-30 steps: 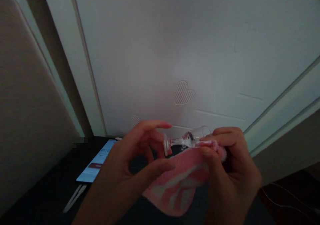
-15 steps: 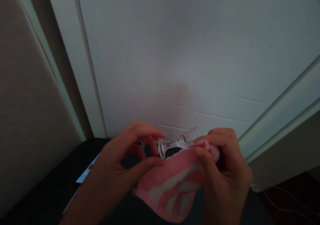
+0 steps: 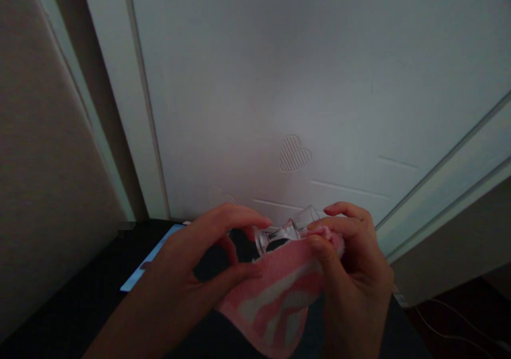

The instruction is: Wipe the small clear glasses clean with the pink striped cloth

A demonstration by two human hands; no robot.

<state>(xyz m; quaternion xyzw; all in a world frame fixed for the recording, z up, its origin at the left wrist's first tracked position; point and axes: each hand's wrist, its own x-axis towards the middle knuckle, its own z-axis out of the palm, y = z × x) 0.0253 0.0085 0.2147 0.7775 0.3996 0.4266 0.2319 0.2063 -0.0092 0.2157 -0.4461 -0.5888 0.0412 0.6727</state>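
Observation:
A small clear stemmed glass (image 3: pixel 287 231) lies tilted between my hands, its foot to the left and its bowl up to the right. My left hand (image 3: pixel 207 258) has its index fingertip at the glass's foot and its thumb on a pink and white striped cloth (image 3: pixel 275 300), with the foot between them. Pinched in my right hand (image 3: pixel 351 268) is a bunched part of that cloth, pressed against the bowl. The rest of the cloth hangs below the glass. Cloth and fingers hide part of the bowl.
Behind my hands stands a white panel (image 3: pixel 223 82) with embossed hearts. A lit phone or tablet screen (image 3: pixel 147 263) lies left on the dark surface (image 3: pixel 72 295). A thin white cable (image 3: pixel 447 335) runs along the floor at lower right.
The glass's foot has shifted slightly right, and my left index finger has moved right with it. My right hand has moved slightly left, its index finger lifted further from the cloth.

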